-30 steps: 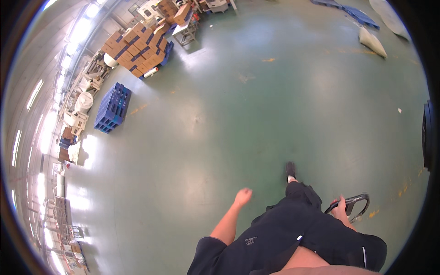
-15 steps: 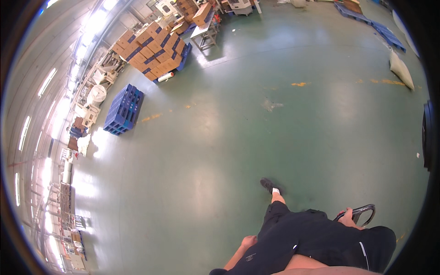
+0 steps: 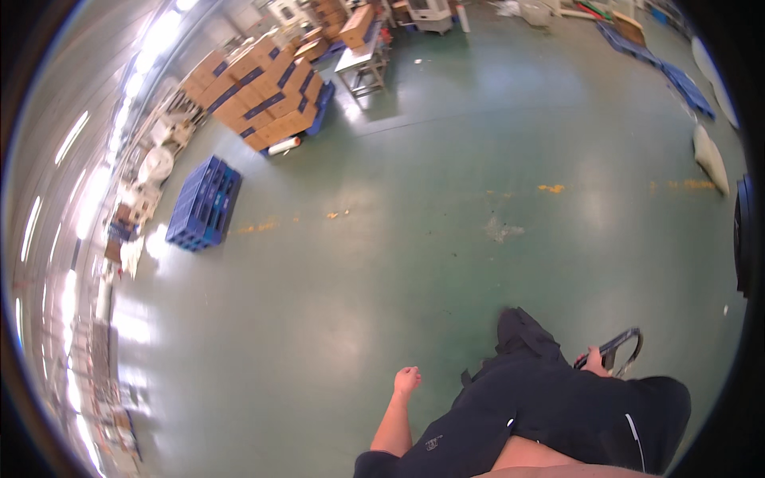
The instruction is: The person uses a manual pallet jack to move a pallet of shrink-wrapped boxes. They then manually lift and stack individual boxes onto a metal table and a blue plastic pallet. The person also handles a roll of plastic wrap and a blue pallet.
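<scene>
- Grasps a black looped handle (image 3: 618, 339) in the right grip (image 3: 594, 362), with fingers wrapped around the loop's left part, at lower right beside the body; lower portion partly hidden by dark clothing.
- Carries the left grip (image 3: 408, 380) well apart from the handle, over open floor, at the end of a bare forearm (image 3: 390, 422); seemingly curled at the fingers, but too small in view to tell whether fully clenched.
- Wears dark clothing (image 3: 558, 414) with a pale stripe toward the right sleeve; stretches a dark trouser leg (image 3: 526, 333) ahead, blurred at its far end.
- Underfoot, a glossy green floor (image 3: 335, 303) with broken yellow marks (image 3: 551, 189) and a pale scuffed patch (image 3: 502, 229).
- Stacked at left, blue pallets (image 3: 203, 205); just beyond, brown cartons (image 3: 263, 95) with dark blue bands, piled on another pallet, beside a white roll (image 3: 284, 146) lying at the base.
- Past the cartons, a worktop (image 3: 355, 58) bearing a brown box (image 3: 356, 26).
- At far upper right, a flat blue pallet (image 3: 687, 88) near a pale sack (image 3: 709, 159).
- Along the left rim, pale machinery (image 3: 155, 165) beneath bright strip lights (image 3: 72, 137).
</scene>
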Motion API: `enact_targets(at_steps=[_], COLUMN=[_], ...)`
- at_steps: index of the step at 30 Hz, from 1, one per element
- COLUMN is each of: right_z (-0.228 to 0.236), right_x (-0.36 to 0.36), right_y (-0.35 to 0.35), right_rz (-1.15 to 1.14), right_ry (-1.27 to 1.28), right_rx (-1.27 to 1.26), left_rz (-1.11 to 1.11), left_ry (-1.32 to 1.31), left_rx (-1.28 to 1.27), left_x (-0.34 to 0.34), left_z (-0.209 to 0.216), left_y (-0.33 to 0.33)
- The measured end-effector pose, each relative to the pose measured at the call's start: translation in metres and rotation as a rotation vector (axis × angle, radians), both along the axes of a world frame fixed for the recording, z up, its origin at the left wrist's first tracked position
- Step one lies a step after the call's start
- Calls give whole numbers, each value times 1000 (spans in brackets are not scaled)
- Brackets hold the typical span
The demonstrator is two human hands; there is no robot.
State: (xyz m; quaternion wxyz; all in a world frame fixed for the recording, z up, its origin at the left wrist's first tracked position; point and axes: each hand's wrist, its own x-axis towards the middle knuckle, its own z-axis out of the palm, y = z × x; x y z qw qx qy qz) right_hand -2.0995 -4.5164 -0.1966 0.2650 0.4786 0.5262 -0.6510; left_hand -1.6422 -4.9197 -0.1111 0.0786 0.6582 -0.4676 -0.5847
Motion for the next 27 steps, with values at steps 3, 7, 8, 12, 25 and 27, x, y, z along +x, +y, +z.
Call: enact_targets(at_steps=[3,7,8,12,25,27], right_z=[15,53,57,58,95,108], right_x=[-18,-54,-56,-106,-219,-234], right_y=[-99,-246,-266,-355,-732,-796], right_rz=[54,86,88,60,244,248], right_ry=[33,-29,-35,-16,115,130], right_rx=[16,44,56,80,-44,-38], left_rz=[0,107,29,-367,-362,-223], left_ry=[0,71,17,-179,-264,-34], left_rx=[-23,79,94,46,75,51], left_x=[8,20,16,-7,-101,-123], left_z=[-6,-35,-34,-15,-2,-15], left_y=[-89,-154,-163,-201,-524,-586])
